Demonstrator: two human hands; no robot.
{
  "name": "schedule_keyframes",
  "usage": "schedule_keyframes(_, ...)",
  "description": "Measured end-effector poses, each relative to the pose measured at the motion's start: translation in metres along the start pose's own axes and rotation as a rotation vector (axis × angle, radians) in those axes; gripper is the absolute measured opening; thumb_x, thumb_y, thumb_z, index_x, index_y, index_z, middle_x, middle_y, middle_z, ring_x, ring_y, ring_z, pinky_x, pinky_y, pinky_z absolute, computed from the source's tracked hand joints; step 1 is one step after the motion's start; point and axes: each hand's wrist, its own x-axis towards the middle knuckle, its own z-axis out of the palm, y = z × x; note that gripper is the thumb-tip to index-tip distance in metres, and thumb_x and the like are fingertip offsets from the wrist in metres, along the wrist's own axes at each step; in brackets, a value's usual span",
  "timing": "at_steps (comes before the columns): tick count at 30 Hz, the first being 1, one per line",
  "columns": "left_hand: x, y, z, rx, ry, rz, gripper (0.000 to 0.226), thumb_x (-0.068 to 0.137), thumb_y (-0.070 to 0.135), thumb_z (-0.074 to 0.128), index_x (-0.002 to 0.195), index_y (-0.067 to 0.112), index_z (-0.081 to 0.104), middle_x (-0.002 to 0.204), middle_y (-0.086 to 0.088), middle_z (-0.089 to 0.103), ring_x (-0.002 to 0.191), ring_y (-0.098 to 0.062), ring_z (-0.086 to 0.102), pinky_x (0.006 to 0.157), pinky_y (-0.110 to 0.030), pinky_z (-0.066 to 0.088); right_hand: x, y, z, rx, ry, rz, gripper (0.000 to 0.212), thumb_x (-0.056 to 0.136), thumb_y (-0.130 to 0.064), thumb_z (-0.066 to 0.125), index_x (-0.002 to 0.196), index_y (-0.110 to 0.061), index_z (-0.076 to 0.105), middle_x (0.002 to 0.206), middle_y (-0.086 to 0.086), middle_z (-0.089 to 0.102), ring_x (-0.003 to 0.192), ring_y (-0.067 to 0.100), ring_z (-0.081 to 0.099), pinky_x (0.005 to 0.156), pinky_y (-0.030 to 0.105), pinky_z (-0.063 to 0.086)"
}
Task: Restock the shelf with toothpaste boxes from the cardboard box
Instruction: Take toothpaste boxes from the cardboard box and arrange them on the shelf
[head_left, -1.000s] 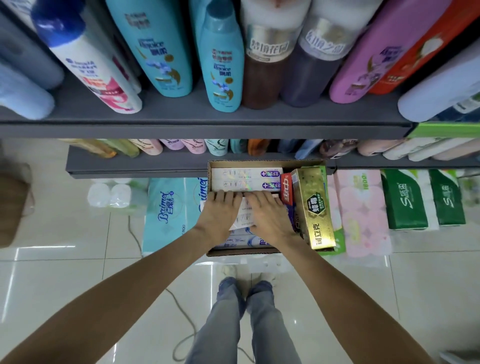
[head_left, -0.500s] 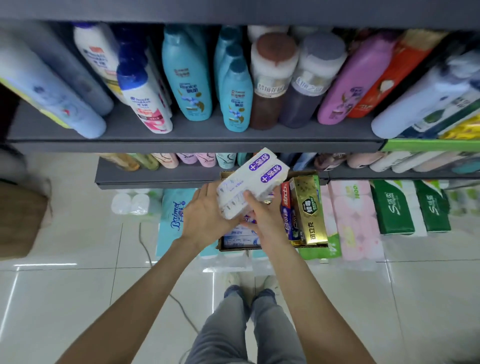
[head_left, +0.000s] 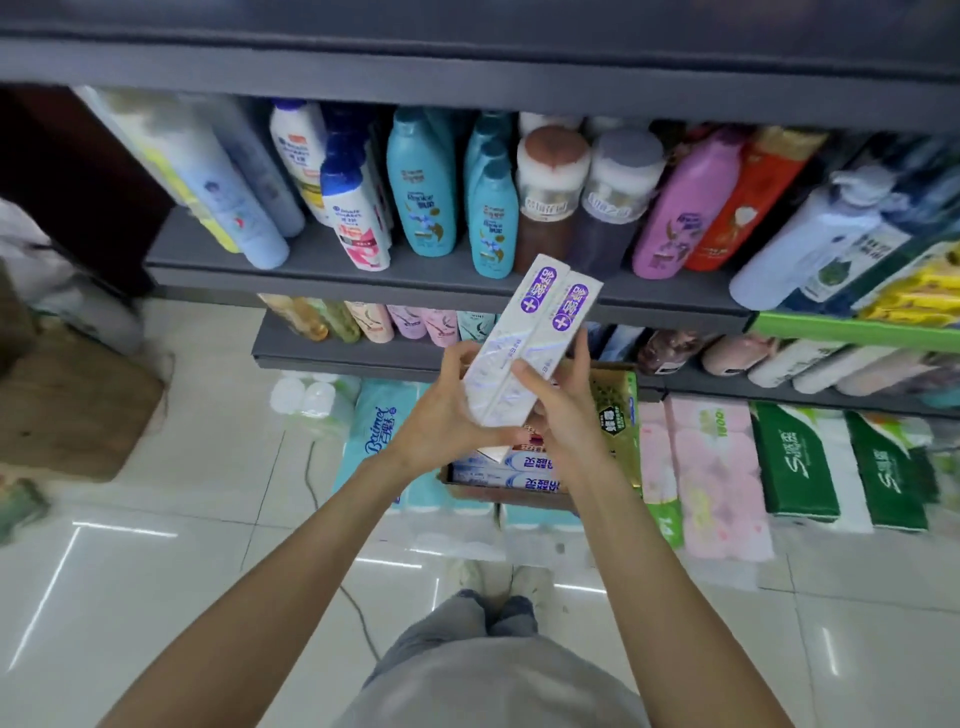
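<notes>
My left hand (head_left: 441, 415) and right hand (head_left: 563, 410) both grasp two toothpaste boxes (head_left: 530, 343) at the lower ends; they seem light, stiff and slippery, so I squeeze them together.

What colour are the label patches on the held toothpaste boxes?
Purple, on silvery-white toothpaste boxes; head view.

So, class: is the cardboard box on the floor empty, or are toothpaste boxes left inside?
Not empty. Blue-and-white toothpaste boxes lie inside the cardboard box, below both hands.
</notes>
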Motion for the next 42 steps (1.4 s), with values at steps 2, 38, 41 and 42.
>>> schedule_keyframes(2,-0.003,0.004,0.000,-0.154,0.021,-0.015,0.085,0.057,0.034,0.088,0.120,0.036,0.031,0.117,0.024,0.050,0.099,0.014,0.054,0.082,-0.018,0.050,-0.003,-0.010,-0.005,0.021,-0.048,0.039,0.082,0.074,-0.010,0.074,0.138,-0.036,0.032,0.126,0.005,0.060,0.112,0.029,0.060,0.067,0.037,0.057)
schedule_keyframes(38,0.066,0.075,-0.324,-0.276,0.359,0.388,0.049,0.065,0.057,0.065,0.109,0.049,0.047,0.101,0.035,0.059,0.094,0.007,0.060,0.072,-0.014,0.047,0.046,-0.224,0.188,-0.689,-0.024,-0.740,0.030,0.080,-0.017,0.072,0.104,-0.035,0.065,0.104,-0.010,0.071,0.094,0.011,0.066,0.084,0.032,0.051)
schedule_keyframes(41,0.091,0.097,-0.344,-0.171,0.349,0.406,0.045,0.068,0.050,0.065,0.109,0.052,0.046,0.098,0.036,0.060,0.086,0.015,0.058,0.068,-0.009,0.043,0.070,-0.254,0.208,-1.113,0.131,-0.894,0.039,0.078,-0.020,0.074,0.114,-0.028,0.064,0.109,-0.007,0.068,0.103,0.015,0.062,0.090,0.030,0.044)
schedule_keyframes(42,0.100,0.104,-0.348,-0.145,0.339,0.412,0.046,0.068,0.050,0.065,0.111,0.051,0.046,0.099,0.033,0.060,0.084,0.015,0.059,0.069,-0.011,0.044,0.081,-0.263,0.212,-1.252,0.210,-0.936,0.042,0.078,-0.020,0.074,0.118,-0.023,0.063,0.111,-0.002,0.068,0.106,0.019,0.060,0.089,0.031,0.041)
